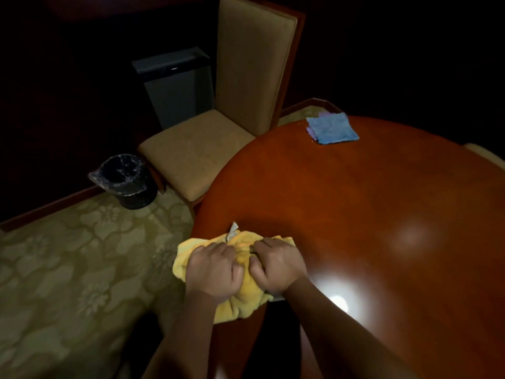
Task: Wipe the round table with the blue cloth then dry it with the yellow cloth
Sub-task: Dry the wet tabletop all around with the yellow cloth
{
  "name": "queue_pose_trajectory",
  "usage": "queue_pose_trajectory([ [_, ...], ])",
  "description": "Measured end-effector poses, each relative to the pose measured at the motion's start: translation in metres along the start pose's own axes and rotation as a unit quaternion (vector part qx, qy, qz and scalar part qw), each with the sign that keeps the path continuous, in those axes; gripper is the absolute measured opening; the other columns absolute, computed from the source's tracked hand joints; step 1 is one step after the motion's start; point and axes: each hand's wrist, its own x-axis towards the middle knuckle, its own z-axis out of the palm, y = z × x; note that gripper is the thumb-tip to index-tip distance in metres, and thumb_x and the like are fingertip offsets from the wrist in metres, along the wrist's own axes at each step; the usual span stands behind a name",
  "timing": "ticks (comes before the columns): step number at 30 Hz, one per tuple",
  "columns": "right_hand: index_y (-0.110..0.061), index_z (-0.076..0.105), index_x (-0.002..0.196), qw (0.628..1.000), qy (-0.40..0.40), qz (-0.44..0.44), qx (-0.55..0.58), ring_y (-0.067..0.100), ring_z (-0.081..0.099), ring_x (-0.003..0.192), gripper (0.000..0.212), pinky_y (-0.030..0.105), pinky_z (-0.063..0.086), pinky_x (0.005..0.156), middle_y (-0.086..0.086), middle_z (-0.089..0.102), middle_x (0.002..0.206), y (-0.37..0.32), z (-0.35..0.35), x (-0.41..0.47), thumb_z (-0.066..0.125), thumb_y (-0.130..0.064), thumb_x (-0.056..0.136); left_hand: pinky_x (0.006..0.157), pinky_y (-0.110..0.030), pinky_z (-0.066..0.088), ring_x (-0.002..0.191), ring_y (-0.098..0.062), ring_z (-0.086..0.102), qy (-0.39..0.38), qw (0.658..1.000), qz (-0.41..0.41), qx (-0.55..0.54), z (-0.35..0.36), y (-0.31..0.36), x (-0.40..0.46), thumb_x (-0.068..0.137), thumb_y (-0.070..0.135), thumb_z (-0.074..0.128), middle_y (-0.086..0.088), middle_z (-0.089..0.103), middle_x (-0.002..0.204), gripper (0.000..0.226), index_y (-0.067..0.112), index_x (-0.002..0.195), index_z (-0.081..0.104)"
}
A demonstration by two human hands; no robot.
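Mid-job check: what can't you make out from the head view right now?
- Table: right side cut off by frame edge; wet or dry unclear under glare.
- Yellow cloth: middle hidden under left hand and right hand.
- Bin: contents too dark.
- Blue cloth: dampness unreadable.

only the blue cloth [332,128] interrupts the table [355,214].

We record: bunched cloth [240,269] at the tabletop [355,214] near-left edge, under both hands; folded cloth [332,128] at the far edge; chair [218,127] behind-left; bin [125,180] left of chair, on the floor.
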Motion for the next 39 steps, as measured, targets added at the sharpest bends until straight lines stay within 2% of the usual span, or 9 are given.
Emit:
queue_pose_trajectory([
  [9, -0.015, 0.063, 0.070, 0.999, 0.023, 0.010, -0.028, 0.020, 0.054, 0.051, 0.032, 0.020, 0.024, 0.050, 0.000, 0.057, 0.060, 0.039, 0.010, 0.094, 0.041, -0.036, 0.081, 0.050, -0.031, 0.044, 0.049, -0.025, 0.054, 0.008, 1.000, 0.010, 0.004, 0.024, -0.030, 0.102, 0.069, 0.027, 0.035, -0.004, 0.054, 0.054, 0.029, 0.011, 0.055, 0.055],
  [14, -0.014, 0.070, 0.084, 0.999, 0.013, 0.008, -0.047, 0.020, 0.057, 0.058, 0.043, 0.020, 0.024, 0.053, 0.001, 0.062, 0.068, 0.061, 0.015, 0.134, 0.035, -0.039, 0.084, 0.048, -0.033, 0.043, 0.047, -0.026, 0.053, 0.036, 0.999, 0.004, 0.005, 0.035, -0.041, 0.145, 0.069, 0.027, 0.034, -0.006, 0.053, 0.052, 0.032, 0.009, 0.054, 0.056],
  [18, -0.014, 0.068, 0.085, 0.998, -0.004, 0.018, -0.059, 0.020, 0.053, 0.059, 0.050, 0.023, 0.023, 0.052, 0.002, 0.060, 0.069, 0.061, 0.016, 0.138, 0.027, -0.042, 0.086, 0.049, -0.029, 0.041, 0.046, -0.026, 0.051, 0.031, 0.999, 0.011, 0.012, 0.037, -0.043, 0.152, 0.070, 0.027, 0.034, -0.006, 0.053, 0.051, 0.033, 0.009, 0.054, 0.056],
  [24, -0.019, 0.049, 0.069, 0.994, -0.018, 0.086, -0.063, 0.011, 0.033, 0.050, 0.044, 0.024, 0.015, 0.044, -0.006, 0.042, 0.060, 0.043, 0.007, 0.104, 0.018, -0.047, 0.082, 0.058, -0.032, 0.040, 0.059, -0.025, 0.056, -0.034, 0.998, 0.040, 0.046, 0.022, -0.030, 0.126, 0.076, 0.034, 0.021, -0.007, 0.060, 0.064, 0.048, 0.009, 0.069, 0.062],
  [27, -0.019, 0.053, 0.071, 0.994, -0.040, 0.088, -0.054, 0.014, 0.040, 0.054, 0.045, 0.025, 0.021, 0.046, -0.004, 0.049, 0.063, 0.031, 0.001, 0.065, 0.020, -0.047, 0.082, 0.059, -0.032, 0.039, 0.062, -0.024, 0.056, -0.062, 0.996, 0.047, 0.054, 0.012, -0.014, 0.087, 0.077, 0.036, 0.017, -0.006, 0.060, 0.067, 0.051, 0.011, 0.071, 0.061],
  [30, -0.018, 0.057, 0.073, 0.994, -0.052, 0.080, -0.044, 0.014, 0.043, 0.055, 0.044, 0.026, 0.021, 0.046, -0.003, 0.052, 0.065, 0.021, -0.010, 0.019, 0.025, -0.046, 0.083, 0.071, -0.033, 0.039, 0.080, -0.019, 0.057, -0.110, 0.991, 0.031, 0.069, -0.001, 0.011, 0.044, 0.082, 0.039, 0.015, 0.000, 0.062, 0.084, 0.050, 0.017, 0.086, 0.059],
  [34, -0.023, 0.045, 0.064, 0.995, -0.044, 0.084, -0.031, 0.013, 0.038, 0.053, 0.029, 0.023, 0.017, 0.043, -0.006, 0.047, 0.060, 0.011, -0.030, -0.045, 0.034, -0.043, 0.082, 0.080, -0.032, 0.037, 0.095, -0.015, 0.054, -0.156, 0.984, 0.029, 0.079, -0.015, 0.051, -0.008, 0.092, 0.039, 0.024, 0.003, 0.059, 0.101, 0.037, 0.021, 0.102, 0.056],
  [37, -0.024, 0.041, 0.065, 0.995, -0.051, 0.079, -0.024, 0.016, 0.048, 0.056, 0.026, 0.024, 0.024, 0.048, -0.004, 0.052, 0.061, 0.012, -0.044, -0.081, 0.036, -0.042, 0.082, 0.081, -0.032, 0.037, 0.094, -0.015, 0.054, -0.158, 0.984, 0.035, 0.067, -0.018, 0.075, -0.034, 0.093, 0.038, 0.025, 0.004, 0.058, 0.099, 0.035, 0.021, 0.101, 0.055],
  [39, -0.022, 0.045, 0.063, 0.996, -0.042, 0.071, -0.024, 0.017, 0.051, 0.054, 0.027, 0.023, 0.024, 0.047, -0.005, 0.052, 0.059, 0.016, -0.048, -0.091, 0.039, -0.041, 0.082, 0.073, -0.032, 0.040, 0.082, -0.015, 0.057, -0.153, 0.987, 0.030, 0.044, -0.019, 0.083, -0.040, 0.088, 0.038, 0.022, 0.004, 0.059, 0.086, 0.040, 0.021, 0.089, 0.058],
])
